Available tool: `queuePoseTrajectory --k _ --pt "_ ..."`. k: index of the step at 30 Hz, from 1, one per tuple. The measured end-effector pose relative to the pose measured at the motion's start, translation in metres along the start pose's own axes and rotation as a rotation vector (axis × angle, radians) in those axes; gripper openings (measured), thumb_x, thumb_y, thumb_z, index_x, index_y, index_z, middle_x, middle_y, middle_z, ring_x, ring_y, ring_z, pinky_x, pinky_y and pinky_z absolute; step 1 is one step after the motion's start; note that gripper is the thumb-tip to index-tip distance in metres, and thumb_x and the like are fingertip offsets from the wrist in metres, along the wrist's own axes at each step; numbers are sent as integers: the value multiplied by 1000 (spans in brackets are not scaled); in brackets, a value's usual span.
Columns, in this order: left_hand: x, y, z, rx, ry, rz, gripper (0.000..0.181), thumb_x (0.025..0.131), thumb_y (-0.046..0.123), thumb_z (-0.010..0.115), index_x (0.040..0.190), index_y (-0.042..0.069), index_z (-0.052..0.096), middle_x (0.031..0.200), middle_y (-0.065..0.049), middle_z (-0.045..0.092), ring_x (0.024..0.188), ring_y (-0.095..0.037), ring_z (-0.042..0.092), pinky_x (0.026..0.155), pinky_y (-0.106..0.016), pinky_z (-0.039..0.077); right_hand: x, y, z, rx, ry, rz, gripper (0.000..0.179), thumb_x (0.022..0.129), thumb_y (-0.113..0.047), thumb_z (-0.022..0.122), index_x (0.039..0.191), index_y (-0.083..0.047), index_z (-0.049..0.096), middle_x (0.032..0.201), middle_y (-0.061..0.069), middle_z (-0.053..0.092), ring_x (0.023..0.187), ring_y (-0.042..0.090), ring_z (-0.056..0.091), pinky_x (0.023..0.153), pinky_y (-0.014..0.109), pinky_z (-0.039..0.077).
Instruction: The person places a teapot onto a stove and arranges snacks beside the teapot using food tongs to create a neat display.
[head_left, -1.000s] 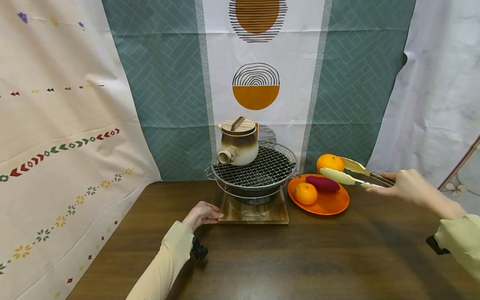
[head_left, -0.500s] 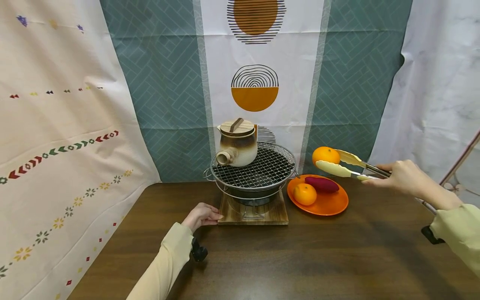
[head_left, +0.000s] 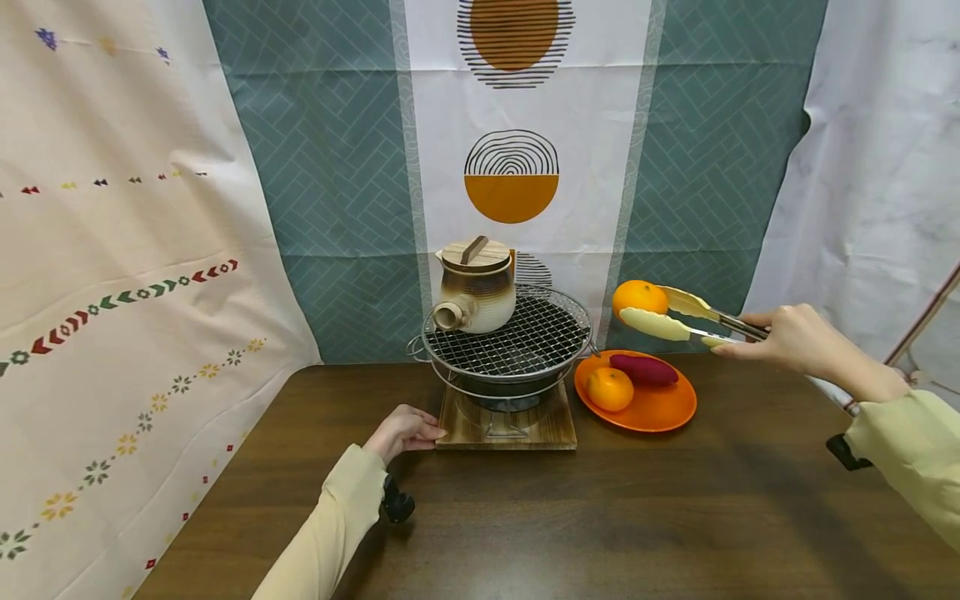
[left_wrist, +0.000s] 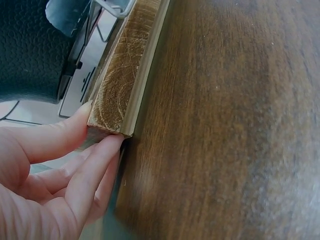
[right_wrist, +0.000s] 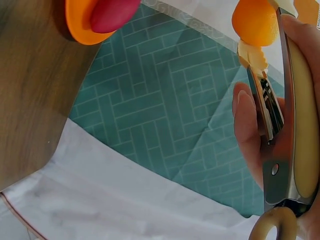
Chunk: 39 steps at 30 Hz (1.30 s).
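Observation:
My right hand (head_left: 804, 342) grips a pair of tongs (head_left: 723, 321) with pale yellow tips. Between those tips an orange mandarin (head_left: 636, 300) is held in the air above an orange plate (head_left: 670, 419). A second mandarin (head_left: 609, 389) and a dark red sweet potato (head_left: 645, 369) lie on the plate. In the right wrist view the tongs (right_wrist: 304, 115) run up to the held mandarin (right_wrist: 255, 22). My left hand (head_left: 403, 431) pinches the front left corner of a wooden board (head_left: 480, 433), thumb on top and fingers at its lower edge in the left wrist view.
On the board stands a round grill with a wire mesh (head_left: 536, 333). A brown and cream clay teapot (head_left: 487, 304) with a wooden lid (head_left: 457, 250) sits at the mesh's left. Patterned cloths (head_left: 337, 167) hang behind the brown table (head_left: 600, 517) and at both sides.
My right hand has moved left and up with the tongs, and the gripped mandarin has risen farther from the plate. The left hand has stayed at the board's corner.

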<state>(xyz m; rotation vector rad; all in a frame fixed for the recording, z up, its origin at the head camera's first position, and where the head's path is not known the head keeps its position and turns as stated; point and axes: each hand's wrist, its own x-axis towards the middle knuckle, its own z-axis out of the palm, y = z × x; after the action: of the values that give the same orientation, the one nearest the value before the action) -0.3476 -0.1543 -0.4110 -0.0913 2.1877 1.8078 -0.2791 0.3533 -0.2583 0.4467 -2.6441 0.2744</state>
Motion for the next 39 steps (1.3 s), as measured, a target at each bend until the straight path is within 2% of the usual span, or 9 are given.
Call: queuePoseTrajectory --k 9,12,13,16,19,20,25,32,39 --pt "1 -1 2 15 26 1 35 76 -11 64 107 -20 52 83 -19 61 69 -23 61 70 -39 52 13 -12 -4 30 -76 42 67 73 -45 72 110 10 60 48 -3 44 41 16 42 37 29 35" --pt "8 -7 0 23 12 13 35 75 -9 66 106 -19 53 86 -22 61 72 -25 62 70 -40 51 17 -17 -3 54 -88 34 68 74 -45 71 111 11 58 47 -2 42 39 16 42 37 28 36" --pt "19 -15 -5 7 -24 38 34 75 -6 69 104 -18 54 85 -21 61 70 -25 62 68 -39 52 19 -18 -3 62 -92 37 69 74 -45 71 111 12 58 47 -2 43 39 16 42 37 28 36" --pt "23 -19 -7 12 -46 47 35 74 -5 70 103 -18 54 85 -21 62 71 -25 62 68 -39 52 22 -22 -2 85 -114 54 71 74 -46 71 113 12 56 50 -1 47 40 16 46 39 28 39" --pt "17 -14 -5 15 -38 38 36 75 -6 68 105 -19 52 85 -21 61 69 -23 61 68 -38 52 25 -25 -1 98 -128 67 69 74 -47 70 113 9 58 52 -1 50 42 16 49 40 28 40" --pt "6 -4 0 30 -6 12 36 76 -9 66 107 -20 51 86 -21 61 70 -23 61 70 -39 51 27 -26 -1 99 -134 68 70 74 -48 70 113 8 58 53 -2 51 43 16 49 40 29 40" --pt "-4 2 1 20 -2 8 33 78 -9 64 106 -21 51 79 -16 61 64 -19 60 67 -36 52 33 -30 0 114 -153 69 76 73 -51 69 116 10 55 56 -1 54 43 14 51 41 29 42" --pt "0 0 1 9 2 -3 34 77 -9 64 107 -19 52 79 -15 61 63 -19 60 67 -36 52 43 -37 4 83 -119 20 67 74 -49 69 109 7 61 49 -3 46 42 15 45 40 28 39" --pt "0 -1 0 4 6 -4 35 76 -10 64 107 -20 52 78 -16 61 65 -19 61 68 -36 52 52 -45 6 124 -167 34 68 74 -53 67 109 5 61 48 0 44 40 17 44 39 29 38"
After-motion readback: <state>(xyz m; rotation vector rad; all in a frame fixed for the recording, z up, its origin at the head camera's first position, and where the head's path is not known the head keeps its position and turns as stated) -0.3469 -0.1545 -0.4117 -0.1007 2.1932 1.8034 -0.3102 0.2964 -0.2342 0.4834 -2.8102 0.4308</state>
